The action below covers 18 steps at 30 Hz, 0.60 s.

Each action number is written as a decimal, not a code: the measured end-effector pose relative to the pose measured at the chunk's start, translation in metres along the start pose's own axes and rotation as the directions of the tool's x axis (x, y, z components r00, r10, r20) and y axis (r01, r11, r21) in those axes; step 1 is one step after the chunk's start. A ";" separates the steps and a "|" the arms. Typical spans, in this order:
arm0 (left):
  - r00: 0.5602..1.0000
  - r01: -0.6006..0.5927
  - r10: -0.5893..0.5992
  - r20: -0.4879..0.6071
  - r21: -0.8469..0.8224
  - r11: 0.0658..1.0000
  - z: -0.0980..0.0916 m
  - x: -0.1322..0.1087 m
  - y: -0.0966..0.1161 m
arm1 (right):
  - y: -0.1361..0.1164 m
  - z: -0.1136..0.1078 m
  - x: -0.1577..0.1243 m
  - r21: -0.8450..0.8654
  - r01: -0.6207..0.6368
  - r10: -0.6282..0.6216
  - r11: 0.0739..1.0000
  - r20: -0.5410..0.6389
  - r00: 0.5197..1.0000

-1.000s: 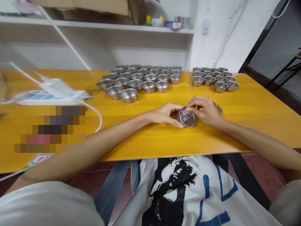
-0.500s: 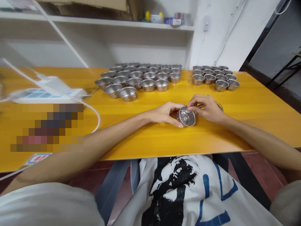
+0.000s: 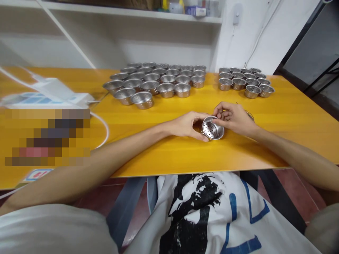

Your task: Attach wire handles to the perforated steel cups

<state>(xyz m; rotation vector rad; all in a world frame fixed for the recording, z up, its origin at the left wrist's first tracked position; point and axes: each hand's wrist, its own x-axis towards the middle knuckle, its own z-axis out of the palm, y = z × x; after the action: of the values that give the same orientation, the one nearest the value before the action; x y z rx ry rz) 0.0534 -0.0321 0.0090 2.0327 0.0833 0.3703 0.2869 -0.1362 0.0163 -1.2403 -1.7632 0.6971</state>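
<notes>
A small perforated metal cup [image 3: 212,130] is tilted above the yellow table [image 3: 164,155], its open mouth turned toward me. My left hand [image 3: 189,125] grips the cup's left side, thumb below and fingers behind. On the upper right rim, my right hand [image 3: 233,118] pinches with thumb and forefinger; anything small between them is too hidden to make out. Part of a thin golden round object [image 3: 249,115] shows behind the right hand.
Rows of similar metal cups stand at the back, a larger group [image 3: 166,90] left of centre and a smaller one [image 3: 253,91] to the right. A white power strip [image 3: 79,100] with cables lies at the left. A white shelf [image 3: 137,13] runs above the table.
My right fingers have shifted slightly on the cup's rim, and the cup's mouth faces me a little more. The whole view has tipped down a bit.
</notes>
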 end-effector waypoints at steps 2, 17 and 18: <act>1.000 -0.013 0.013 -0.008 0.021 1.000 0.001 0.000 -0.002 | -0.001 0.000 0.000 0.019 -0.010 0.010 1.000 0.014 1.000; 0.980 -0.006 0.031 -0.195 0.125 0.992 0.006 0.000 -0.016 | 0.004 0.003 -0.005 -0.231 0.115 -0.144 0.966 -0.113 0.983; 0.977 -0.009 0.021 -0.211 0.061 0.998 0.006 0.000 -0.018 | 0.005 0.001 -0.005 -0.294 0.178 -0.217 0.939 -0.106 0.970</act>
<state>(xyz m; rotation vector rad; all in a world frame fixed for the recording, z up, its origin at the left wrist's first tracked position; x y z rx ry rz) 0.0565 -0.0284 -0.0089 2.0478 0.2129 0.6001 0.2887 -0.1394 0.0102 -1.2408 -1.8853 0.2417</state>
